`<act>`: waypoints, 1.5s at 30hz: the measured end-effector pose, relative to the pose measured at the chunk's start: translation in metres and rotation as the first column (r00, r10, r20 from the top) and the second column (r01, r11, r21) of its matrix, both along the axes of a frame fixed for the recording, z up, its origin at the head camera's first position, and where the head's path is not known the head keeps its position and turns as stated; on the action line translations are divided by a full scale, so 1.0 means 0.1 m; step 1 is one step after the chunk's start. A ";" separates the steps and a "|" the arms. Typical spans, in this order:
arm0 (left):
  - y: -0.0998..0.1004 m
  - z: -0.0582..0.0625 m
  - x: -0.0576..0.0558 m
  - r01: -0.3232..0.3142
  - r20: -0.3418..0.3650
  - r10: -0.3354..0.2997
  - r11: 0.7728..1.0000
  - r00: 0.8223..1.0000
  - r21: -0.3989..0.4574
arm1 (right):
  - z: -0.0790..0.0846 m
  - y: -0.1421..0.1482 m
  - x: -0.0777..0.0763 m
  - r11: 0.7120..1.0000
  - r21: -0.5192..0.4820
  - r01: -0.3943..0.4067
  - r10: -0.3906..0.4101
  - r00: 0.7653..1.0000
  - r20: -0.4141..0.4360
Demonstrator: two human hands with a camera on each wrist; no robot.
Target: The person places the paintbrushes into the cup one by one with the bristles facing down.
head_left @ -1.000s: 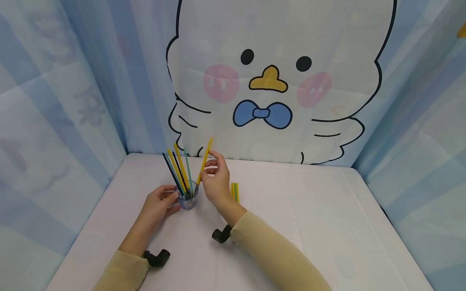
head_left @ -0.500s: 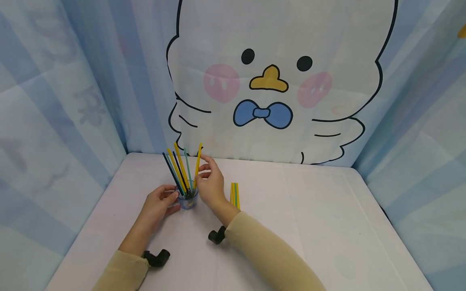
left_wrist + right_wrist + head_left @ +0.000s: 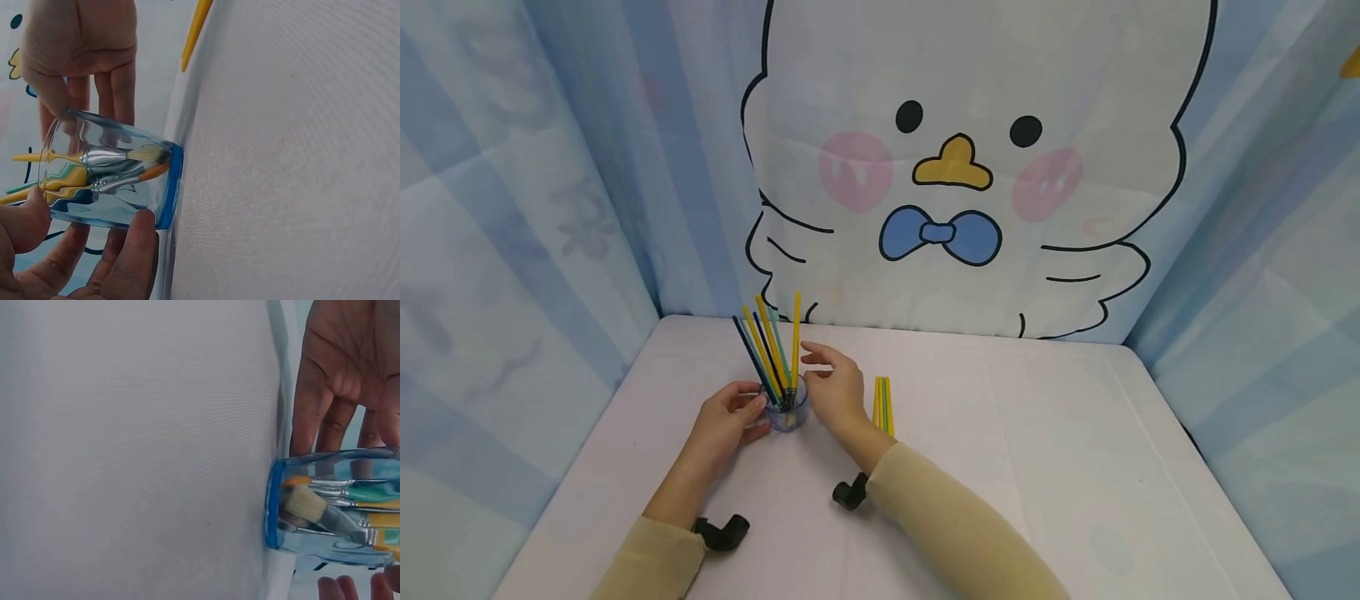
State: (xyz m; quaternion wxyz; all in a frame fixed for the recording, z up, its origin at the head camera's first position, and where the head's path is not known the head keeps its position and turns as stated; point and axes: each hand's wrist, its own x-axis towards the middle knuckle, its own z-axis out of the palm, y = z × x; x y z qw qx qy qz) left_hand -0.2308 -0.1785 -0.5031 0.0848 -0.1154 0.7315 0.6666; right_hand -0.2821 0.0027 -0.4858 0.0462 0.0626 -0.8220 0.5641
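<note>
A clear blue-tinted cup [image 3: 787, 419] stands on the table, holding several paintbrushes [image 3: 767, 346] with bristles down. Their yellow, teal and dark handles fan out above the rim. My left hand [image 3: 722, 421] grips the cup's left side, thumb by the rim and fingers round the wall, as the left wrist view shows. A yellow paintbrush [image 3: 796, 333] leans against the right inside of the rim. Just right of it, my right hand [image 3: 838, 392] has loosely bent fingers with nothing between them. Through the cup wall, pale and orange bristles [image 3: 304, 503] show in the right wrist view.
More yellow and green brush handles [image 3: 883, 404] lie on the white table [image 3: 1000, 450], right of my right wrist and partly hidden by it. Black wrist cameras [image 3: 724, 532] jut from both sleeves. A cartoon-printed curtain [image 3: 940, 283] stands behind the table.
My right hand has brought the yellow paintbrush left into the cup and let go of it. The brush now stands more upright. My left hand stays at the cup.
</note>
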 end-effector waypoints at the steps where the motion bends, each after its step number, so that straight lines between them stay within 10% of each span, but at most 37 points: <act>1: 0.00 0.00 0.00 0.003 -0.001 -0.003 1.000 1.000 0.001 | -0.01 0.01 0.00 1.000 0.001 0.003 -0.003 1.000 0.000; 45: 0.04 0.03 0.02 0.001 0.000 -0.001 1.000 1.000 -0.001 | -0.01 0.63 0.16 0.992 -0.122 0.019 -0.004 0.993 0.119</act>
